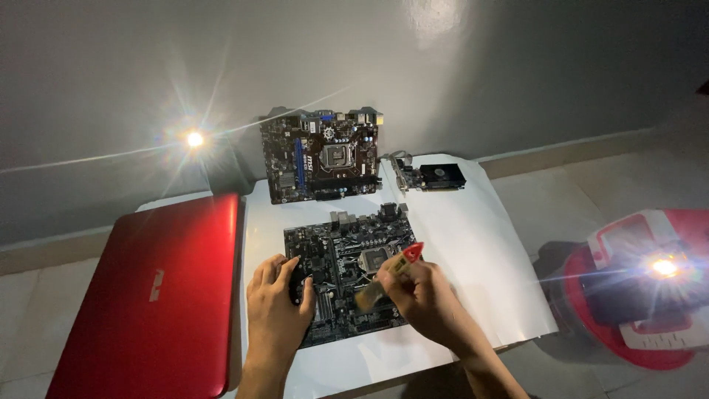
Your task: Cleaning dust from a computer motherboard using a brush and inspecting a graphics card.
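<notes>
A black motherboard [347,251] lies flat on a white sheet [458,244] in front of me. My left hand [277,299] rests on the board's left edge and grips it there. My right hand [425,295] holds a small brush with a red-tipped wooden handle [402,262]; its bristles touch the board just below the processor socket [375,258]. A second motherboard [321,155] stands propped against the wall behind. A small graphics card [432,177] lies on the sheet to its right.
A closed red laptop [155,295] lies to the left of the sheet. A red and white lamp [642,288] shines at the right on the tiled floor. Another bright light [194,138] glares near the wall at the left.
</notes>
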